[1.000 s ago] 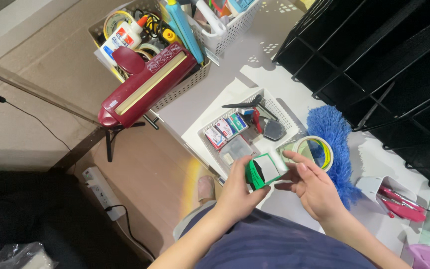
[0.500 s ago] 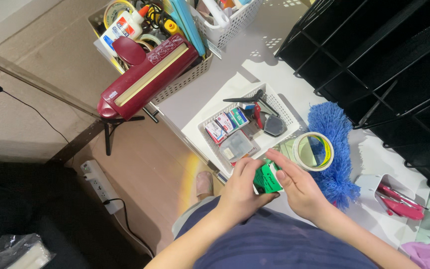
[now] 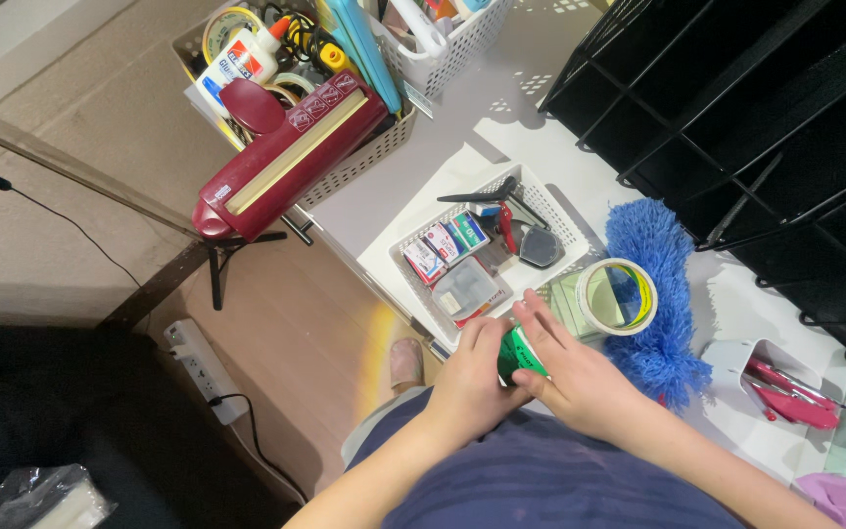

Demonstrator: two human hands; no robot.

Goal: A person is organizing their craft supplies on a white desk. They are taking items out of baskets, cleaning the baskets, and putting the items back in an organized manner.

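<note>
Hands working together | left hand (image 3: 470,377) gripping green tape dispenser (image 3: 515,355) to steady it | right hand (image 3: 580,377) closing fingers over it beside tape roll (image 3: 619,297) on worktop (image 3: 364,201)

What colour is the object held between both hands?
Green, with a white part; the small object shows in the head view.

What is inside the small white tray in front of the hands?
In the tray: small boxes, a clear case, black scissors, a red tool and a dark pad. Whatever lies under them is covered.
</note>
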